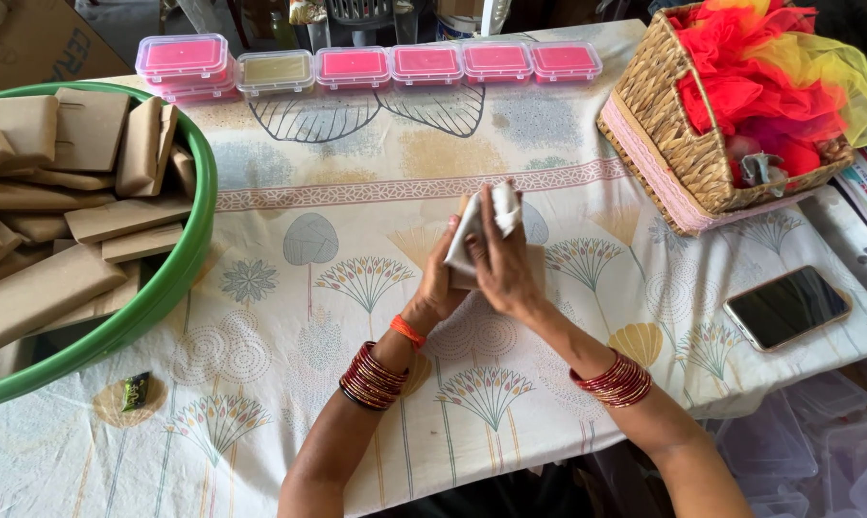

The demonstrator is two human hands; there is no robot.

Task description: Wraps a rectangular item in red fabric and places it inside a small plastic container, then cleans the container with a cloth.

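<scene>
Both my hands, left hand (440, 278) and right hand (502, 261), have fingers pinching a soft white paper wrap (479, 223) around a flat block above the patterned cloth tabletop (356, 249).

You have six clear lidded boxes (353, 65) in a row along the far edge of the desk (356, 384): five hold pink blocks, one (275, 70) a pale yellowish block. One green tub (179, 273) sits at the left with over a dozen brown-paper-wrapped bars (40, 293); an exact count is hidden. One wicker basket (688, 153) stands far right, one phone (786, 307) near right, one small dark wrapper (135, 390) near left. Two hands share one white-wrapped piece (486, 225).
</scene>
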